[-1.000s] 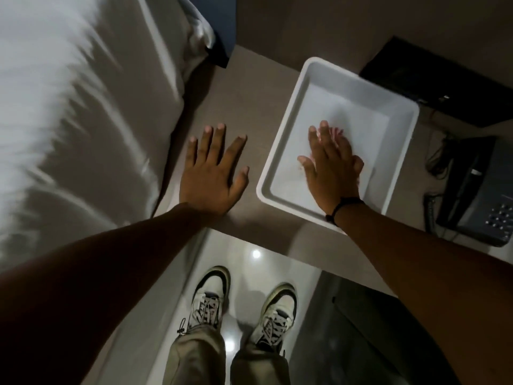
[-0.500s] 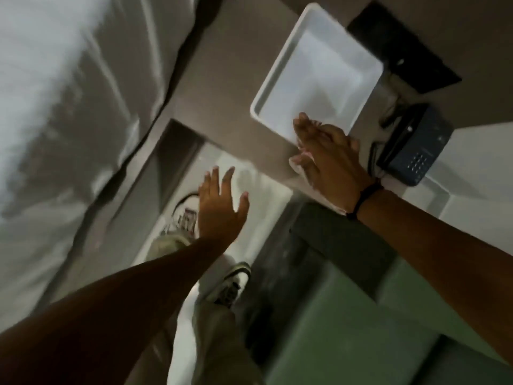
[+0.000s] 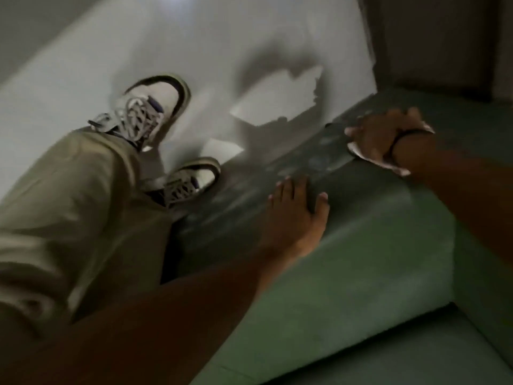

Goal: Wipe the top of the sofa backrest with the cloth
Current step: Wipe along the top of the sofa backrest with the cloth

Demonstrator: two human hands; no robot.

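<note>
A green sofa backrest (image 3: 369, 245) runs from the lower middle up to the right, its top edge darker and smudged. My right hand (image 3: 380, 137) presses a pale cloth (image 3: 399, 170) flat on the top of the backrest at the upper right; the cloth's edges show under the palm and wrist. My left hand (image 3: 295, 215) rests flat on the backrest top nearer to me, fingers spread, holding nothing. The frame is blurred.
My legs in khaki trousers (image 3: 72, 218) and two white sneakers (image 3: 155, 107) stand on a glossy white floor (image 3: 249, 45) left of the sofa. A dark wall or cabinet (image 3: 444, 37) rises at the upper right. The green seat cushion (image 3: 416, 354) lies at the lower right.
The view swung from the table with the white tray down to the sofa. My right hand carried the cloth onto the backrest top; my left hand came down flat on the backrest.
</note>
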